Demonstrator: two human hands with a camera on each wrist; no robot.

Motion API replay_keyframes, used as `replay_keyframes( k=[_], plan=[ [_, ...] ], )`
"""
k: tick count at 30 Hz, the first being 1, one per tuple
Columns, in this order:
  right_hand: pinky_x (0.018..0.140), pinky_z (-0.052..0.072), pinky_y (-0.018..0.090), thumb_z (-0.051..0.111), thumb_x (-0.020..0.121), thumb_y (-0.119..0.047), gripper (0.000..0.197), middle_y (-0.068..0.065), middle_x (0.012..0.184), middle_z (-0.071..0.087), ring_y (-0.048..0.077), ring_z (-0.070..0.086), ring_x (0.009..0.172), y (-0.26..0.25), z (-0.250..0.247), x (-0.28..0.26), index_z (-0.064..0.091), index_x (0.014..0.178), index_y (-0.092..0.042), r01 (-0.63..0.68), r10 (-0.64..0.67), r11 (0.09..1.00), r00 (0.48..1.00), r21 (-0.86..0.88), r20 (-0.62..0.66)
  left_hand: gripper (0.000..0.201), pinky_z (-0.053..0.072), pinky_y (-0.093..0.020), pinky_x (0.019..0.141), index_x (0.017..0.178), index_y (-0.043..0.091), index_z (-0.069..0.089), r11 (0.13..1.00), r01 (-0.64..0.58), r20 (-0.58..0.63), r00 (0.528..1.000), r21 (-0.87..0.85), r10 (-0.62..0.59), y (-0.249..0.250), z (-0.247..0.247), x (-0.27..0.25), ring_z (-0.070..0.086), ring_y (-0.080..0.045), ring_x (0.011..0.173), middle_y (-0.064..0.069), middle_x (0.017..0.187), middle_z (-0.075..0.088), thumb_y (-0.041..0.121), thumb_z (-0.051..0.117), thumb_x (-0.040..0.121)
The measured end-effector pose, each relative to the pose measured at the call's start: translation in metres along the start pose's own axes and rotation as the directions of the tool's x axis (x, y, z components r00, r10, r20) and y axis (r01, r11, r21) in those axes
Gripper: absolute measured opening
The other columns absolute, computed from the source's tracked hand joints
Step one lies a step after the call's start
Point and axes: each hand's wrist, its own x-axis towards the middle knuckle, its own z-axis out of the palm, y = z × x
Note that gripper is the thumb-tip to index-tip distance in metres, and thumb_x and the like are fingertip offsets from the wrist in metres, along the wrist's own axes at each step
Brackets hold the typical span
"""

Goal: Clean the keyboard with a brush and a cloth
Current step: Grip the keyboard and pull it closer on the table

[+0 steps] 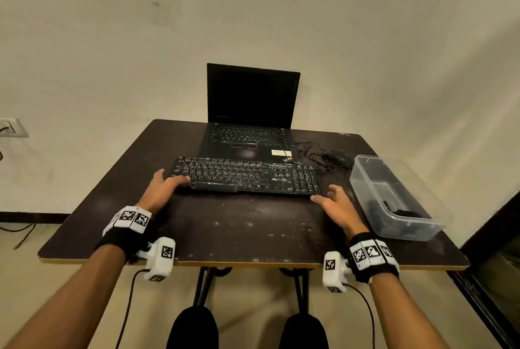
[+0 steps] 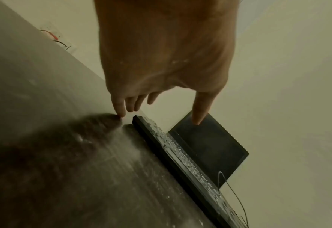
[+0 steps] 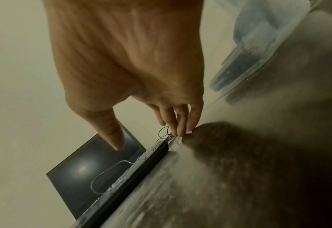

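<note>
A black keyboard [image 1: 247,177] flecked with white dust lies across the middle of the dark table [image 1: 225,230]. My left hand [image 1: 172,180] is at its left end, thumb laid on the front-left keys and fingers spread beside the edge. In the left wrist view the fingertips [image 2: 120,113] touch the table next to the keyboard [image 2: 180,155]. My right hand [image 1: 323,194] is at the front-right corner, its thumb against the corner and its fingers [image 3: 180,132] down on the table by the keyboard's end [image 3: 134,169]. Neither hand holds anything. No brush or cloth can be made out.
A clear plastic box [image 1: 365,174] with dark items [image 1: 399,212] in its near end stands at the table's right. An open laptop [image 1: 250,112] sits behind the keyboard. A mouse [image 1: 340,158] and tangled cable [image 1: 312,153] lie at the back right. White specks dot the table's front.
</note>
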Motion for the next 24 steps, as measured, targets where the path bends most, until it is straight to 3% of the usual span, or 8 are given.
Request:
replay_keyframes(
  k=[2,4,5,7,8,10,16,24],
  plan=[
    [0.131,0.030,0.051,0.083,0.078,-0.059,0.109,0.007,0.169,0.045,0.029,0.043,0.156,-0.003,0.003,0.004,0.031,0.167,-0.024,-0.005,0.005,1.000,0.999,-0.006,0.050,0.053,0.047,-0.045,0.111,0.137,0.012,0.048,0.999,-0.012,0.035,0.999,-0.047,0.014,0.007,0.007,-0.005,0.058,-0.032,0.126,-0.015,0.143,0.056,0.027,0.076,0.094],
    [0.132,0.028,0.052,0.079,0.064,-0.069,0.121,0.005,0.170,0.045,0.028,0.041,0.158,0.000,0.005,0.004,0.030,0.166,-0.027,-0.007,0.008,1.000,0.997,-0.012,0.079,0.031,0.050,-0.047,0.108,0.112,0.020,0.056,0.998,-0.060,0.055,0.997,-0.009,0.060,0.004,0.009,-0.009,0.063,-0.031,0.116,-0.012,0.129,0.063,0.028,0.078,0.092],
    [0.132,0.028,0.052,0.079,0.065,-0.069,0.120,0.006,0.170,0.044,0.028,0.040,0.159,0.002,0.006,0.001,0.030,0.166,-0.027,-0.012,0.013,1.000,0.997,-0.010,0.074,0.036,0.049,-0.050,0.110,0.110,0.024,0.061,0.997,-0.077,0.049,0.996,0.010,0.076,-0.002,0.009,-0.009,0.063,-0.031,0.118,-0.011,0.131,0.063,0.041,0.082,0.086],
    [0.131,0.030,0.052,0.082,0.079,-0.063,0.109,0.006,0.171,0.043,0.028,0.038,0.159,0.006,0.004,-0.019,0.030,0.167,-0.027,0.007,-0.006,1.000,0.999,-0.021,0.049,0.079,0.040,-0.054,0.118,0.135,0.026,0.060,0.981,-0.094,0.057,0.995,0.172,0.085,-0.025,0.006,-0.010,0.054,-0.033,0.136,-0.010,0.151,0.052,0.070,0.083,0.072],
    [0.131,0.031,0.052,0.081,0.086,-0.059,0.102,0.006,0.170,0.044,0.028,0.038,0.159,0.010,0.002,-0.032,0.029,0.168,-0.026,0.017,-0.016,0.999,0.999,-0.036,0.033,0.097,0.033,-0.054,0.123,0.148,0.023,0.051,0.963,-0.120,0.059,0.992,0.242,0.109,-0.032,0.005,-0.022,0.045,-0.033,0.144,-0.009,0.158,0.044,0.074,0.079,0.070],
    [0.130,0.032,0.050,0.079,0.093,-0.055,0.095,0.004,0.169,0.046,0.028,0.039,0.159,0.026,-0.002,-0.063,0.030,0.168,-0.024,0.041,-0.044,0.993,0.999,-0.112,-0.026,0.112,0.026,-0.052,0.125,0.158,0.018,0.040,0.927,-0.187,0.042,0.982,0.325,0.184,-0.049,0.005,-0.059,0.034,-0.030,0.151,-0.007,0.163,0.035,0.079,0.064,0.067],
    [0.128,0.036,0.054,0.081,0.094,-0.041,0.082,0.005,0.163,0.054,0.025,0.048,0.153,0.072,0.005,-0.157,0.043,0.162,-0.016,0.151,-0.188,0.977,0.943,-0.149,-0.275,0.107,0.023,-0.049,0.128,0.164,0.024,0.028,0.781,-0.388,0.033,0.903,0.490,0.428,-0.113,-0.001,-0.144,0.024,-0.022,0.156,0.002,0.170,0.023,0.083,0.051,0.078],
    [0.123,0.040,0.058,0.079,0.092,-0.039,0.071,0.001,0.147,0.066,0.022,0.061,0.139,0.089,0.009,-0.188,0.053,0.153,-0.013,0.209,-0.258,0.964,0.880,-0.162,-0.399,0.108,0.018,-0.043,0.125,0.165,0.015,0.020,0.772,-0.400,-0.041,0.876,0.494,0.480,-0.126,0.005,-0.178,0.027,-0.029,0.155,-0.011,0.166,0.030,0.076,0.051,0.082]
  ],
)
